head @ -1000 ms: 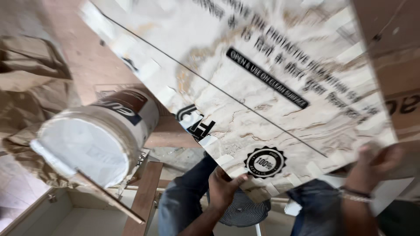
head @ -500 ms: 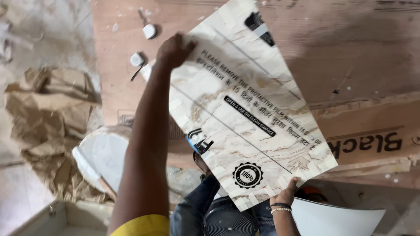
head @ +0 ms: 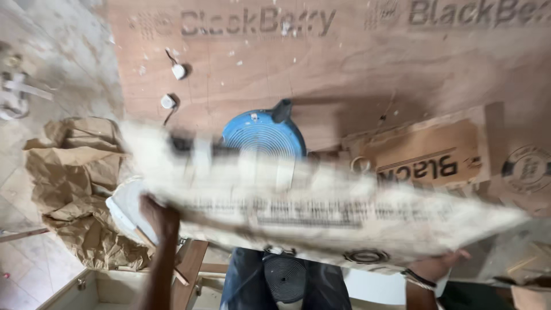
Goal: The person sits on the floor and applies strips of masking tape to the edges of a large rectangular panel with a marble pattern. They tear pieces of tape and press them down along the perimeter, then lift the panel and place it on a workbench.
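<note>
Both hands grip the marbled sheet (head: 321, 201), left hand (head: 158, 215) now lower, right hand (head: 436, 267) underneath; sheet tipped flatter

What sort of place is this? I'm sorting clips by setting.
Probably a carpentry or interior fit-out site: plywood sheets underfoot, a marbled laminate sheet in both hands, crumpled brown paper nearby.

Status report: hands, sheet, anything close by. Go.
Left hand grips marbled sheet at its left edge. Right hand holds right edge. Sheet blurred, tilted flat. Blue disc behind, crumpled paper left.
</note>
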